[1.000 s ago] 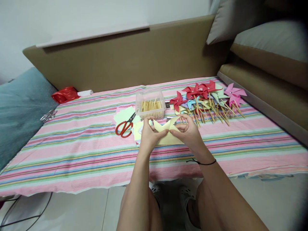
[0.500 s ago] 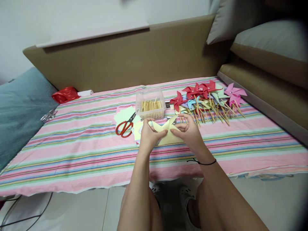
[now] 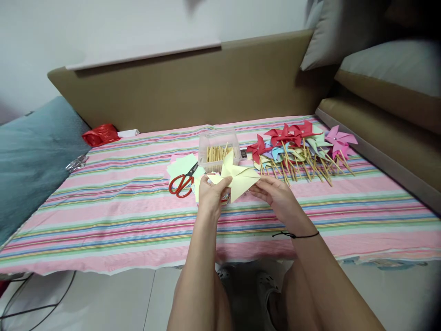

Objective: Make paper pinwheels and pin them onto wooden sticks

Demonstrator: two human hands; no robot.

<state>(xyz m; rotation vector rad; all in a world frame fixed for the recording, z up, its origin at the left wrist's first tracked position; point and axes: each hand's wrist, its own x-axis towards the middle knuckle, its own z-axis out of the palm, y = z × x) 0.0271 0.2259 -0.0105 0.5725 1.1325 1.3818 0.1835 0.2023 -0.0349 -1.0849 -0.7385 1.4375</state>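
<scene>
A pale yellow paper pinwheel (image 3: 240, 180), its blades folded in to the middle, is held up above the cloth. My left hand (image 3: 211, 195) grips it, the thumb pressed near its centre and the other fingers partly hidden underneath. To its right, my right hand (image 3: 275, 197) has its fingers stretched out at the edge of a blade; whether they touch it I cannot tell. Behind the pinwheel stands a clear plastic box (image 3: 203, 154) of thin wooden sticks (image 3: 215, 154). Red-handled scissors (image 3: 182, 184) lie left of my left hand, on pale green paper sheets (image 3: 182, 165).
Several finished pinwheels on sticks, red (image 3: 258, 148), pink (image 3: 339, 138) and others, lie in a heap at the right. A red plastic bag (image 3: 101, 135) and a white roll (image 3: 128, 133) are at the far left of the striped cloth (image 3: 113, 220). Sofa cushions (image 3: 392, 69) border the right.
The paper blades, pinched between both hands before, now sit folded as a pinwheel shape. My right hand has let go of the centre and moved slightly right; my left hand keeps hold.
</scene>
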